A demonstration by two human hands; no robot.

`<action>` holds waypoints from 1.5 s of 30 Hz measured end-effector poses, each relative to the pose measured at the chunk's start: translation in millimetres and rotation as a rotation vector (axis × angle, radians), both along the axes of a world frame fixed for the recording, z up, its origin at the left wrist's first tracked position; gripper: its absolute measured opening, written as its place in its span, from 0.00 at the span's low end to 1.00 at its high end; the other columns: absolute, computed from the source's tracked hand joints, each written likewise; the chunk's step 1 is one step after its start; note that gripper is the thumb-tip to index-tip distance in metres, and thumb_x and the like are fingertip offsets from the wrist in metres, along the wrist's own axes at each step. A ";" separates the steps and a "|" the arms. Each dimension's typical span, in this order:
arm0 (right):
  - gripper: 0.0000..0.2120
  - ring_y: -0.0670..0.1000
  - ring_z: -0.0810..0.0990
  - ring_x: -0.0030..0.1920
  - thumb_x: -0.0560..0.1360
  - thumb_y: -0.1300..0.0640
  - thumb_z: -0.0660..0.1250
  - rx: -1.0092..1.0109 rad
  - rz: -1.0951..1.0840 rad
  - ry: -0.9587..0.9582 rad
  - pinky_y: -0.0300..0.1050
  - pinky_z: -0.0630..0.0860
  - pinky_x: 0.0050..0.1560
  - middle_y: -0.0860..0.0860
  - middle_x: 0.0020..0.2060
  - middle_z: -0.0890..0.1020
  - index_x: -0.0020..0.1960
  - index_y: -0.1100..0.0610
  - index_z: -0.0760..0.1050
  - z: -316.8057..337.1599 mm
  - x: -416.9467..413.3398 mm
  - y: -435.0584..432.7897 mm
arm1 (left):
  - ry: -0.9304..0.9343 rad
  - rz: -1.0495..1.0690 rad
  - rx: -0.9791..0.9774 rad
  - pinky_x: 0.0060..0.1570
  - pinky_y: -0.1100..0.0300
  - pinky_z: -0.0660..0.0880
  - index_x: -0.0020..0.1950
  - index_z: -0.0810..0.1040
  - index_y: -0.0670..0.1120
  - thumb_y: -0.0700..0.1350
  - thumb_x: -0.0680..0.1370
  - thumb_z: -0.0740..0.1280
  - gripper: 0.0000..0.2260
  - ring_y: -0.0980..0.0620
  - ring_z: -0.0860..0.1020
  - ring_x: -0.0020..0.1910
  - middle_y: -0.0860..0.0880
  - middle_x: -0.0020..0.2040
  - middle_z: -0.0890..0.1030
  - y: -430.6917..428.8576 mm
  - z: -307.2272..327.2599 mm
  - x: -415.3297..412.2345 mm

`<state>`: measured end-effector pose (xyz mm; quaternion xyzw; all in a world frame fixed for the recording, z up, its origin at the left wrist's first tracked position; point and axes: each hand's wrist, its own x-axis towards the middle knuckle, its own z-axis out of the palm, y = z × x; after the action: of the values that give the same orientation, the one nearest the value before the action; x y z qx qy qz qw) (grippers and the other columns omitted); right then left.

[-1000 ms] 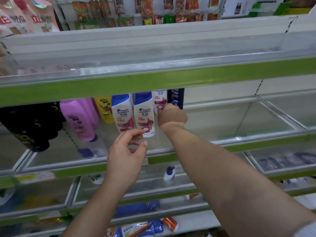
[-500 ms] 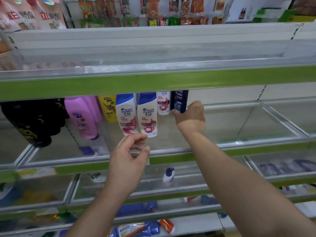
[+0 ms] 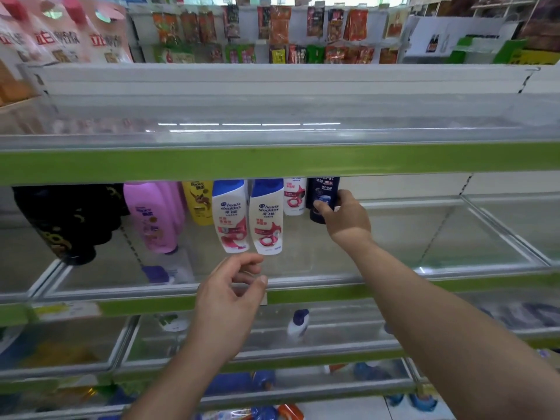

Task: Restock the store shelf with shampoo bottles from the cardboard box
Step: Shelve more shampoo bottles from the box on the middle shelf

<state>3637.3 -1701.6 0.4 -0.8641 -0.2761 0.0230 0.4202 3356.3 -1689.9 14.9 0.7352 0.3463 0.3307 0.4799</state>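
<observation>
Risk noted: my right hand [image 3: 345, 219] curls thumb and fingers round the dark blue shampoo bottle [image 3: 322, 192], just right of the white bottles [image 3: 266, 218], so a careless release could tip it into them (my left hand [image 3: 233, 286], loosely curled and empty, hovers below them).

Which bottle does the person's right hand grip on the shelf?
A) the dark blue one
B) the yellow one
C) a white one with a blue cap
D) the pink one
A: the right hand curls its thumb and fingers round the dark blue bottle at the right end of the row.
</observation>
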 end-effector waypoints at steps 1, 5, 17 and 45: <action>0.17 0.52 0.79 0.50 0.77 0.43 0.68 0.023 0.044 0.028 0.48 0.75 0.52 0.45 0.49 0.81 0.61 0.51 0.75 0.8 2.4 -2.1 | 0.000 0.002 -0.004 0.42 0.65 0.76 0.51 0.79 0.61 0.42 0.75 0.72 0.12 0.60 0.78 0.46 0.56 0.47 0.80 1.6 -0.9 -0.8; 0.16 0.51 0.81 0.53 0.76 0.51 0.71 0.095 0.200 0.161 0.45 0.76 0.54 0.49 0.52 0.83 0.62 0.55 0.78 6.7 18.4 -6.4 | -0.012 -0.009 -0.017 0.42 0.66 0.77 0.51 0.79 0.60 0.42 0.76 0.71 0.12 0.61 0.78 0.46 0.56 0.47 0.80 5.3 -0.5 -1.7; 0.20 0.52 0.81 0.58 0.76 0.50 0.72 0.002 0.240 0.186 0.51 0.76 0.61 0.48 0.57 0.82 0.65 0.55 0.76 11.0 25.8 -9.1 | -0.060 -0.113 -0.020 0.44 0.63 0.78 0.52 0.80 0.60 0.42 0.76 0.71 0.12 0.60 0.79 0.46 0.58 0.45 0.80 6.3 -6.7 -13.2; 0.03 0.51 0.84 0.41 0.71 0.50 0.72 -0.473 -0.050 0.588 0.51 0.82 0.47 0.47 0.38 0.85 0.44 0.48 0.81 -287.2 -73.5 -468.3 | 0.730 -0.232 -0.070 0.51 0.56 0.76 0.56 0.79 0.50 0.44 0.73 0.69 0.12 0.49 0.79 0.49 0.51 0.51 0.79 -292.3 -299.0 2.1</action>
<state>3563.8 -2169.9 -286.8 -0.9002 -0.1093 0.3230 0.2710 3358.4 -1982.2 -284.2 0.8221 0.4200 -0.0214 0.3838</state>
